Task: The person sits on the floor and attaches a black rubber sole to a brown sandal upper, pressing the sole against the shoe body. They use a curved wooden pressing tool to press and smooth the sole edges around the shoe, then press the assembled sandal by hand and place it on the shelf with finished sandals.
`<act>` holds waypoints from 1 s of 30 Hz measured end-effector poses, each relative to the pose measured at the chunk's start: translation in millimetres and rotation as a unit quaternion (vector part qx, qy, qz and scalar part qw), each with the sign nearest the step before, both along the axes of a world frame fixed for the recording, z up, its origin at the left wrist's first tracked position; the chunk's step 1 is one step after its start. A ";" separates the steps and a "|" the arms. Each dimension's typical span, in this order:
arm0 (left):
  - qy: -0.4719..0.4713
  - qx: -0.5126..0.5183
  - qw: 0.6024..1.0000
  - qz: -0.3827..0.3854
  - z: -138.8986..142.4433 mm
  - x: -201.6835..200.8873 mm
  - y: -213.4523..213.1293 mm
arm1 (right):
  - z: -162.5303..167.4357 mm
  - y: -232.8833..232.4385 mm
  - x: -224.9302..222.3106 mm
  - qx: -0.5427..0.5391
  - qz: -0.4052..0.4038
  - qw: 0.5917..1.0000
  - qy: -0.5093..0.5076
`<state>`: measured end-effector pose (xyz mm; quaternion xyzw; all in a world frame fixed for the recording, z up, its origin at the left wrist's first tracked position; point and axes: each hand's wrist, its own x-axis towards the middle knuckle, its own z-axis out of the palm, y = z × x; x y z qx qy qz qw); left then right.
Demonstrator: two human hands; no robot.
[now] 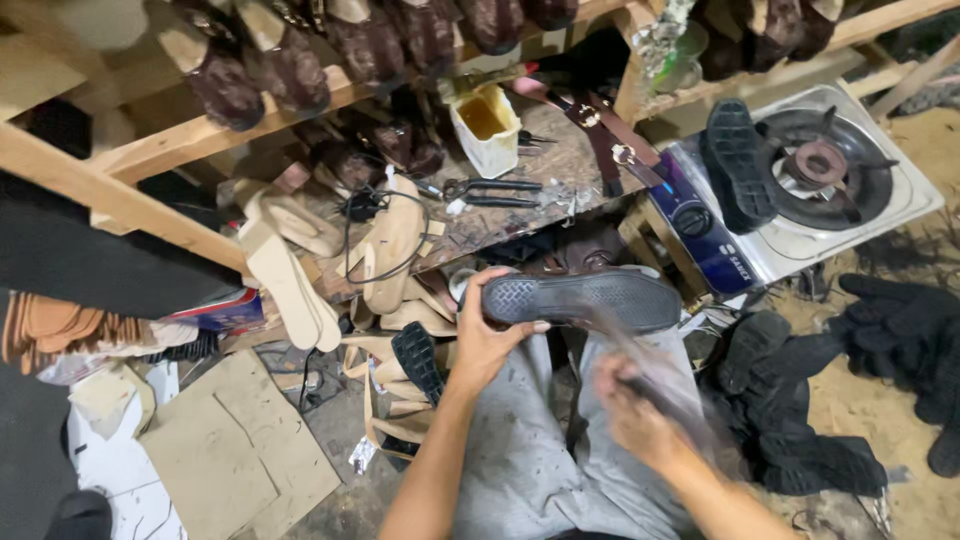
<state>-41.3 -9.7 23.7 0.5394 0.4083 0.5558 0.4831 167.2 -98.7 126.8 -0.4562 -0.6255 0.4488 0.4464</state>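
Your left hand grips the heel end of a black shoe sole, tread side up, held level over your lap w/ thumb on top. Your right hand is blurred just below the sole; seems closed on a thin tool, can't tell which. Gas stove sits to the right w/ another sole on it.

Dim even indoor light, soft shadows under shelves, right hand motion-blurred, wide-angle bending at edges
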 end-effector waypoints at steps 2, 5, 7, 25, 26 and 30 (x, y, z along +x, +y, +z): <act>-0.020 -0.035 0.999 -0.013 -1.7 -0.8 6.5 | -18.2 15.0 -37.2 -0.017 -0.100 0.986 -0.129; 0.033 -0.002 0.999 0.020 -4.4 -3.3 8.5 | -22.8 12.6 -27.3 -0.045 -0.122 0.989 -0.070; 0.034 0.004 0.999 0.010 -8.3 0.0 -1.0 | -49.1 -4.4 -9.5 -0.090 -0.146 0.985 -0.032; 0.029 0.019 0.999 0.004 -16.3 1.3 -2.7 | -79.2 3.5 -19.5 0.270 -0.050 0.921 0.277; 0.027 0.018 0.999 0.002 -15.5 0.7 -1.1 | -82.9 6.8 -21.1 0.221 -0.076 0.953 0.192; 0.025 0.018 1.000 -0.004 -12.7 -1.6 6.9 | -83.7 10.6 -21.4 0.019 -0.145 0.987 -0.061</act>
